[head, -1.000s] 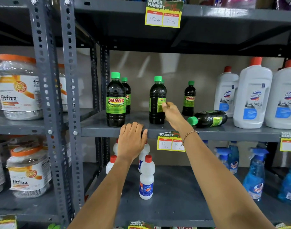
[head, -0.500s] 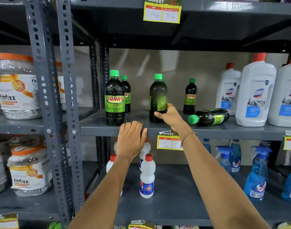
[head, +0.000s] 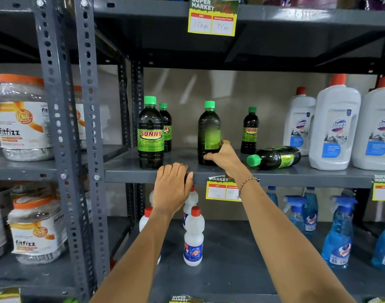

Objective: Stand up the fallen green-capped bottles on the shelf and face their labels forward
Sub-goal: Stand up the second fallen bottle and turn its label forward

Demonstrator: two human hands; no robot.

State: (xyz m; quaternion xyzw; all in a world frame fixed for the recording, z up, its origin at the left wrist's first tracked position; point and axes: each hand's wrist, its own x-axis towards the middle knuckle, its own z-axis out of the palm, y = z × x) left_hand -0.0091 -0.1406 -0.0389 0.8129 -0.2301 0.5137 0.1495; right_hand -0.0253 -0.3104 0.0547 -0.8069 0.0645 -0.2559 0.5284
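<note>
Several dark bottles with green caps stand on the grey middle shelf (head: 296, 174). The front-left bottle (head: 150, 136) is upright with its SUNNY label forward, and a second bottle (head: 166, 127) stands behind it. My right hand (head: 224, 157) grips the lower part of the upright middle bottle (head: 208, 130), whose label is blurred and turned partly to the right. Another upright bottle (head: 250, 131) stands at the back. One bottle (head: 274, 158) lies on its side, cap pointing left, just right of my right hand. My left hand (head: 173, 184) rests on the shelf's front edge.
Large white Domex bottles (head: 334, 127) crowd the shelf's right end. A price tag (head: 222, 189) hangs on the front edge. White red-capped bottles (head: 193, 237) and blue spray bottles (head: 340, 235) stand on the shelf below. Jars (head: 21, 119) fill the left rack behind grey uprights (head: 56, 127).
My right hand slid from the middle bottle's label down to its base and the bottle is turning, its label now blurred. My left hand has stayed on the shelf edge.
</note>
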